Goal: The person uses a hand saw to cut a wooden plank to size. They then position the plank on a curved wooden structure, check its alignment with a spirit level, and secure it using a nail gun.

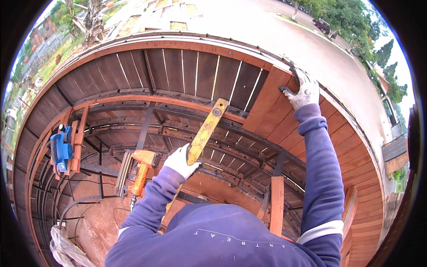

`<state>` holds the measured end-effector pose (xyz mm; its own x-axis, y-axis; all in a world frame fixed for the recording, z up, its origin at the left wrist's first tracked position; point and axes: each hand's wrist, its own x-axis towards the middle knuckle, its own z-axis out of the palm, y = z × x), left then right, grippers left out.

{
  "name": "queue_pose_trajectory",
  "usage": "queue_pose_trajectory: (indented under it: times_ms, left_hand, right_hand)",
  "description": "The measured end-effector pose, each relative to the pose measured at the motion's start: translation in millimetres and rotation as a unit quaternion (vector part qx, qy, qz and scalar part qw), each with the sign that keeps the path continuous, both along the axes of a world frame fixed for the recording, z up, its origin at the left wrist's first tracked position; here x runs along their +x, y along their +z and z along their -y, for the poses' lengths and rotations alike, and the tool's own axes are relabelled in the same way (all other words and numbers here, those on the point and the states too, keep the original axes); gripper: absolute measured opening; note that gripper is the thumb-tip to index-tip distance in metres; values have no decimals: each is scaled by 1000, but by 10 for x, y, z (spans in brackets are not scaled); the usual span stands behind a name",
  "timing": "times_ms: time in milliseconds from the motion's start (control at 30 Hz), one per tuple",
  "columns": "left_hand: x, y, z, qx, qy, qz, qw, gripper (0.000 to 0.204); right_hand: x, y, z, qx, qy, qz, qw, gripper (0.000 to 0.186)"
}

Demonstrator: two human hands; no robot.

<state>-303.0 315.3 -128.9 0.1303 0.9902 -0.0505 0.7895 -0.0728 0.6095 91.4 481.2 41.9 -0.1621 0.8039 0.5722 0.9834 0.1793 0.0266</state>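
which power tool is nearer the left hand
The orange nail gun, just beside the gloved left hand; the blue planer sits farther off to the left.

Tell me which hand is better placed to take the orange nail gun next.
Likely the left hand, being much nearer the orange nail gun, though it holds the yellow spirit level. The right hand is farther off, at the reddish-brown boards.

A dark vehicle (321, 26) stands near green trees (349, 26); crumpled whitish plastic (66, 249) lies lower left.
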Motion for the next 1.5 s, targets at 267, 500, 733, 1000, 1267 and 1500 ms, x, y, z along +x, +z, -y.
queue_pose_trajectory:
  times_ms: [267,500,733,1000,1267,1500]
  left_hand:
    - [-88,-559,441,-129,95,-93,983,93]
    - [-109,-50,518,-92,74,-35,992,77]
    - [-454,473,784,-12,62,316,947,56]
    - [-242,1315,-74,40,-45,509,859,45]
    - [210,1577,-980,98,-60,626,771,63]
    - [201,1530,-1444,32,-184,622,760,52]
  right_hand:
    - [-21,3,-51,-5,-6,14,1000,86]
    - [-3,29,-8,-9,-3,7,1000,85]
    - [-27,-16,-2,-11,-29,15,999,82]
    - [66,-121,-92,28,-11,8,1000,80]
    - [-66,68,60,-60,-44,17,997,81]
    - [-33,45,22,-78,-74,46,993,88]
